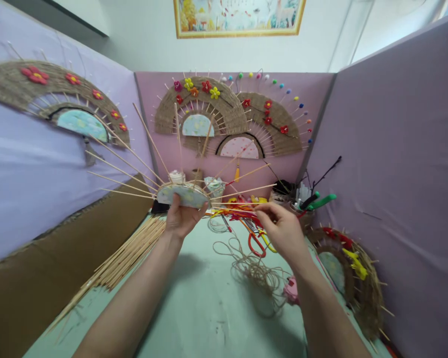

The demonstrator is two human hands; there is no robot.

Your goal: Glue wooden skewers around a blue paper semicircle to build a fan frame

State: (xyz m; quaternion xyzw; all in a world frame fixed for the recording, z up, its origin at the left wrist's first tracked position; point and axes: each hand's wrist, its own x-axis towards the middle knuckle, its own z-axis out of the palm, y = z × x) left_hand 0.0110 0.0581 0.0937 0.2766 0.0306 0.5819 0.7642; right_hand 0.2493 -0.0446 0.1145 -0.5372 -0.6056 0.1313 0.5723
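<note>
My left hand point(182, 219) grips a half-round fan base point(190, 196) covered in pale floral cloth, its thumb on the front face. Thin wooden sticks spread outward from the curved edge like rays. To the right, my right hand point(280, 226) pinches the outer end of the lowest thin wooden stick point(233, 209) on that side. Below the hands, a loose tangle of twine point(259, 273) lies on the pale green table point(209, 318). A bundle of wooden sticks point(129, 253) rests left of my forearm.
Scissors point(257, 244) lie beyond the twine, near bright red and yellow strips. Green-handled pliers point(321, 201) stand in a container at the back right. Finished woven fans point(201, 104) hang on the pink panel; another fan point(369, 293) leans at the right. Purple panels enclose both sides.
</note>
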